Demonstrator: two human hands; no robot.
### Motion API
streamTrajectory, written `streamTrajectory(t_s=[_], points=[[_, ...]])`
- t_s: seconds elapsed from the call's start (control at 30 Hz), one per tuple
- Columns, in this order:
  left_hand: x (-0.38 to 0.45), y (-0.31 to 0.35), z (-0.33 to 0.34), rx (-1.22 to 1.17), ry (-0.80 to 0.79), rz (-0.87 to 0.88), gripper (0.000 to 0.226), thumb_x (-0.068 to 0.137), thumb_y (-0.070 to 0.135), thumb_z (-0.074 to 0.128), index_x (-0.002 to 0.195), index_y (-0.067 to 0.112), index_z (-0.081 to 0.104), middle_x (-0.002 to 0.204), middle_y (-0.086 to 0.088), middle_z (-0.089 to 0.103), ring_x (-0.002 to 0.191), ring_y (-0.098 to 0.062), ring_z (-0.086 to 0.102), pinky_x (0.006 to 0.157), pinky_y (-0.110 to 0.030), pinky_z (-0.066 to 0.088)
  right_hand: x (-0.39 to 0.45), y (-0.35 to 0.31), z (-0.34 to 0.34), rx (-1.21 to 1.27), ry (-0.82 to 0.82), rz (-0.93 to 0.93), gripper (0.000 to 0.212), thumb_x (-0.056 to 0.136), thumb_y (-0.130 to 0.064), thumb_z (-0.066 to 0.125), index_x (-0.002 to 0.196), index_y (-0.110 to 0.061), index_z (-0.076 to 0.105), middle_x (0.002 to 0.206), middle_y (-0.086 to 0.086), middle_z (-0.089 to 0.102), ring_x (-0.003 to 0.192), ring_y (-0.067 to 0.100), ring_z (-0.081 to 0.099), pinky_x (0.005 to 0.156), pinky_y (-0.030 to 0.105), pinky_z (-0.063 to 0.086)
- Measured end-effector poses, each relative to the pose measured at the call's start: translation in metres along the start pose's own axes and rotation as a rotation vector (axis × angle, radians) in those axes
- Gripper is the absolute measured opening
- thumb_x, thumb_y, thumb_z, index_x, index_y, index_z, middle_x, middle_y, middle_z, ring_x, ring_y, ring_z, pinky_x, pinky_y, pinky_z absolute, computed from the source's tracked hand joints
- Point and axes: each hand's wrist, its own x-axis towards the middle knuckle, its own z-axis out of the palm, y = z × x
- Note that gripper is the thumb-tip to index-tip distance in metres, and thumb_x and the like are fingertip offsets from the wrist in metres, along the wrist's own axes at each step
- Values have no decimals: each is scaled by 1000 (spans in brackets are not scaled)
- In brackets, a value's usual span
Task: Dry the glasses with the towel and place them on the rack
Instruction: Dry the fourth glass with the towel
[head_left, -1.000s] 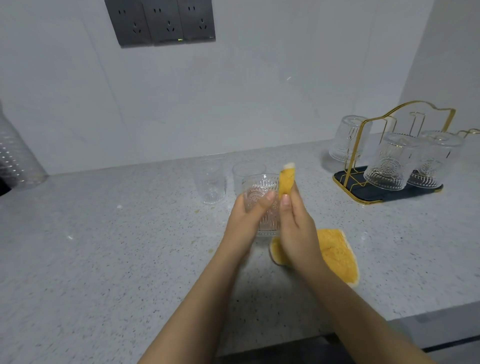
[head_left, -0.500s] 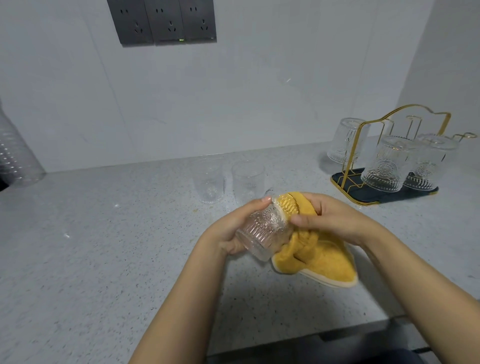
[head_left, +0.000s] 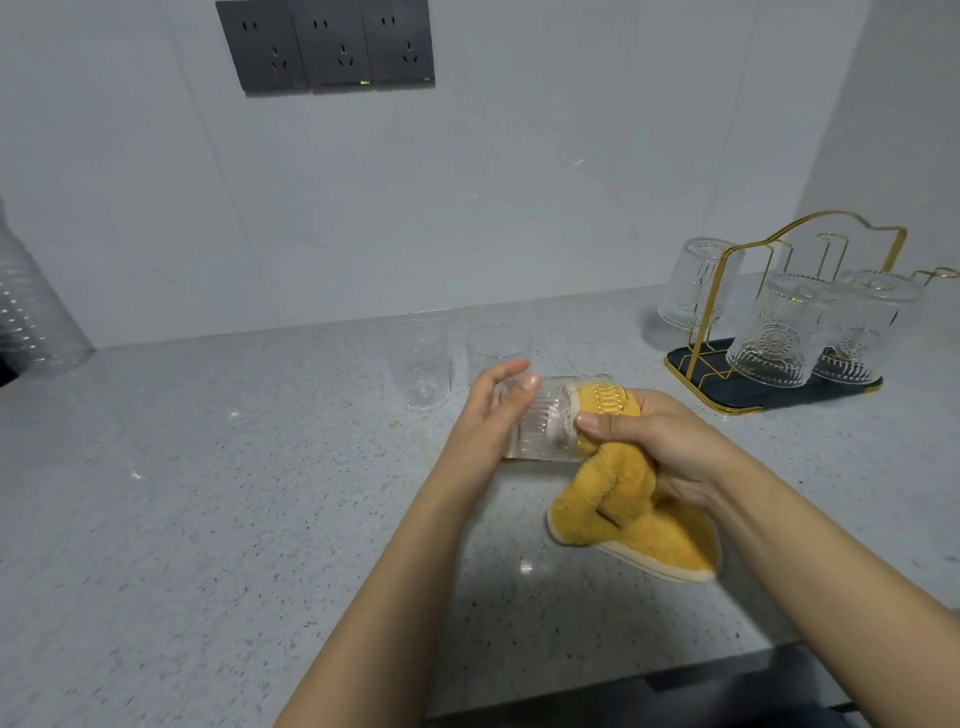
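A: What could go wrong here?

B: The glass (head_left: 540, 421) could slip. It lies on its side above the table (head_left: 208, 519), and the left hand (head_left: 485, 421) holds it only by fingertips around its base end. A hard twist from the towel (head_left: 623, 499) might turn smooth, wet glass out of that light hold, I'd judge.

A: And the right hand (head_left: 660, 441)?

B: Its fingers are curled around the towel, with a wad pushed into the mouth of the glass. The rest of the towel trails down onto the table.

A: So where's the glass relative to the hands?

B: Between them, touching both: left hand at the base, right hand at the open end.

A: And the rack (head_left: 769, 358)?

B: Well apart, to the right, with three glasses already upside down on it. Two more glasses (head_left: 421, 364) stand just behind the hands and could be knocked.
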Motion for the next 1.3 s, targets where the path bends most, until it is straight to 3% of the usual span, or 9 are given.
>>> streamTrajectory(t_s=[0.07,0.33,0.5,0.7,0.8,0.87,1.03,1.13,1.3], points=[[-4,0,5,59,58,107,28,89,49,62,110,31,59,118,9,62,105,0,60,84,-14,48,0,0,6,33,-11,14,23,67,-7,65,90,-3,65,69,6,71,59,15,67,55,22,55],[-4,-1,13,-109,112,-33,39,75,54,62,87,17,67,90,-8,68,90,-26,64,92,-50,49,-10,0,16,-175,-190,34,36,72,3,70,102,-14,62,86,-3,74,79,8,69,69,15,52],[-2,2,12,-185,45,-231,31,95,39,54,89,12,69,71,-4,72,60,-20,68,52,-28,54,-10,2,17,-448,-244,83,40,74,-1,71,108,-20,60,108,5,69,98,16,65,84,21,51],[-3,4,6,-152,9,-283,31,94,40,55,84,14,67,65,-2,70,54,-19,68,46,-27,53,-12,8,22,-256,-212,98,44,69,7,72,105,-17,63,94,2,74,89,15,69,77,21,54],[-5,5,6,-117,-12,-354,34,93,44,56,90,13,68,69,-5,72,60,-24,70,49,-34,57,-13,10,19,-918,-214,41,46,73,-21,78,115,-25,60,108,0,69,100,18,65,94,34,49],[-5,7,5,-130,-32,-406,36,93,46,55,93,12,68,73,-6,74,65,-25,71,53,-40,60,-9,11,17,-1216,-240,-71,42,79,-29,72,119,-28,57,112,-6,65,102,10,60,96,27,45],[-2,5,2,-115,-53,-314,65,91,69,41,115,15,68,99,-11,76,83,-27,74,62,-39,62,2,3,6,-689,-213,-25,40,73,-6,74,109,-19,64,102,4,71,93,15,67,87,28,51],[-5,1,6,27,-1,-58,46,93,65,39,122,34,55,111,-4,69,78,-26,73,52,-32,58,10,-1,-2,-61,-146,116,56,57,4,71,111,-1,59,92,16,70,80,26,68,70,30,57],[-5,-4,15,-12,77,85,26,96,51,49,107,29,55,76,2,65,52,-16,62,42,-26,49,-1,-7,11,-156,-309,6,27,71,4,69,97,-2,62,88,13,68,82,18,68,74,22,53]])
